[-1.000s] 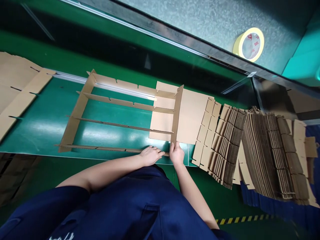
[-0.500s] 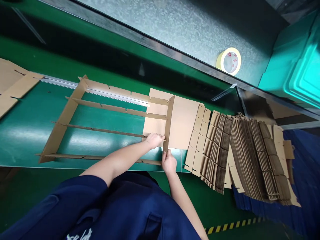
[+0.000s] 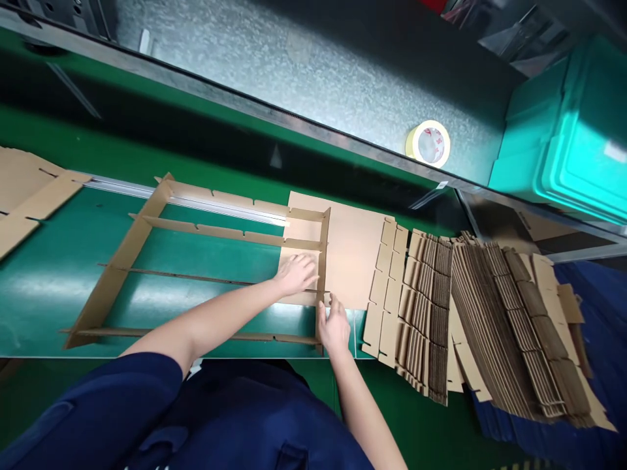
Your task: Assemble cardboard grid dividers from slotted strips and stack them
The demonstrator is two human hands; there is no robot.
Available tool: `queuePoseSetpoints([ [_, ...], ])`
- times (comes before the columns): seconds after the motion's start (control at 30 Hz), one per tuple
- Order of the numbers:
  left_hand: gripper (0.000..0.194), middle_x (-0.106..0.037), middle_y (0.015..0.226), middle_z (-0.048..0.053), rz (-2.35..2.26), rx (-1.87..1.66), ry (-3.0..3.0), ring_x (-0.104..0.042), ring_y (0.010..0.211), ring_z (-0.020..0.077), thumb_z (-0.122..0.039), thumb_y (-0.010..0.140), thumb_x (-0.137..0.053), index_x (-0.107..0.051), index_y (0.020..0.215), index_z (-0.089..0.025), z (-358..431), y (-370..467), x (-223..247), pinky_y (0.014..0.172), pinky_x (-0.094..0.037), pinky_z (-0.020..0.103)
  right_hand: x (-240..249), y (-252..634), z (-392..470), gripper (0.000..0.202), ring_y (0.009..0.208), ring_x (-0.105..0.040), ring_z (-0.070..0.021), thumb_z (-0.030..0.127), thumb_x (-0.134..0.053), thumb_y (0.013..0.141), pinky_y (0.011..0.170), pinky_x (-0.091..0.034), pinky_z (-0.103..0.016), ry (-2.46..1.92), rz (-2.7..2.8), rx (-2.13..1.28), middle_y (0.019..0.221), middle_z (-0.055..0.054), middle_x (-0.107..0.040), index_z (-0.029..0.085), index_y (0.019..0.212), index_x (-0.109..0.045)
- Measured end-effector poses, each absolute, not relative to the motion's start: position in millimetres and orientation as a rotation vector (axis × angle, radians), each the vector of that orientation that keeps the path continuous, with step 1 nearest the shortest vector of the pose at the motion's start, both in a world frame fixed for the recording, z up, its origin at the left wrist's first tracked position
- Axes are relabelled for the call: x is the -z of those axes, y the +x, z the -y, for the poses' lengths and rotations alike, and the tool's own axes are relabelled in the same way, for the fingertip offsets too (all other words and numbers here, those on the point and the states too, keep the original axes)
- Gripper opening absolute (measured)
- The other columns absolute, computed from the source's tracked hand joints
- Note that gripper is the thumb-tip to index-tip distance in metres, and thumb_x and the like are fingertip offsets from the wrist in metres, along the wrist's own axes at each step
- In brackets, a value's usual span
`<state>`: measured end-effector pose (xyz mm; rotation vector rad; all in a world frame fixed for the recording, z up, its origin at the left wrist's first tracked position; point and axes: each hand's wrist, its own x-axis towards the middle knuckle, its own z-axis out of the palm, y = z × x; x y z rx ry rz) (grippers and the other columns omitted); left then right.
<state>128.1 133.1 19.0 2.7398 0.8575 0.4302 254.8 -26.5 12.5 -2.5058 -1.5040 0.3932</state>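
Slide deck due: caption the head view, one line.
Left hand and right hand at one end of a cardboard grid on a green table, slotted strips stacked alongside.

Up on the grey metal shelf (image 3: 337,98), a pale yellow roll of tape (image 3: 411,146) sat close to the near edge, red print showing inside its ring! To its right, a big teal bin (image 3: 533,143) took the right end, a white label (image 3: 615,151) on it. Over at the left end, dark metal equipment (image 3: 81,18) held its ground, a short pale strip (image 3: 145,42) near it. And down low, yellow-and-black striping (image 3: 526,465) just crept into view, blue material (image 3: 605,320) above it on the right!
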Motion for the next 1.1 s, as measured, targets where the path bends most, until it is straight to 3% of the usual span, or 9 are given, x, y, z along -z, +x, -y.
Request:
queuePoseSetpoints([
  [0.13,0.045,-0.041,0.145,0.017,-1.123,-0.294,2.700,-0.037,0.135,0.0263,-0.023,0.092,-0.047,-0.044,0.136,-0.013,-186,144,-32,0.107,-0.034,0.041,-19,275,-43,0.059,0.124,-0.048,-0.0267,0.041,-0.036,0.095,0.101,-0.042,-0.041,-2.292,1.483,-0.197,0.134,-0.020,-0.051,0.006,0.142,-0.034],
  [0.23,0.038,-0.062,0.121,0.016,-1.136,-0.023,2.637,-0.057,0.114,0.0247,-0.011,0.087,-0.048,-0.054,0.124,-0.013,-206,160,-31,0.093,-0.045,0.037,-19,282,-102,0.054,0.114,-0.056,-0.0242,0.033,-0.037,0.094,0.096,-0.045,-0.037,-2.271,1.481,-0.313,0.128,-0.019,-0.056,0.009,0.142,-0.036],
  [0.33,0.030,-0.068,0.103,0.011,-1.098,0.032,2.612,-0.065,0.095,0.0214,-0.004,0.085,-0.045,-0.062,0.107,-0.016,-207,167,-24,0.080,-0.049,0.032,-11,281,-131,0.046,0.105,-0.060,-0.0232,0.025,-0.032,0.094,0.092,-0.046,-0.036,-2.296,1.458,-0.364,0.119,-0.017,-0.062,0.010,0.135,-0.045],
  [0.8,0.041,-0.066,0.115,0.008,-1.019,0.044,2.607,-0.064,0.096,0.0211,-0.009,0.091,-0.038,-0.055,0.123,-0.026,-211,166,-12,0.076,-0.048,0.033,4,281,-135,0.047,0.097,-0.058,-0.0244,0.031,-0.028,0.093,0.082,-0.048,-0.036,-2.250,1.387,-0.167,0.115,-0.019,-0.055,0.009,0.128,-0.051],
  [1.1,0.032,-0.068,0.108,0.005,-0.981,0.015,2.559,-0.065,0.090,0.0203,-0.014,0.091,-0.043,-0.063,0.110,-0.030,-215,169,-7,0.074,-0.045,0.031,6,281,-135,0.047,0.102,-0.055,-0.0262,0.031,-0.026,0.094,0.085,-0.046,-0.038,-2.269,1.412,-0.090,0.111,-0.019,-0.055,0.009,0.125,-0.053],
])
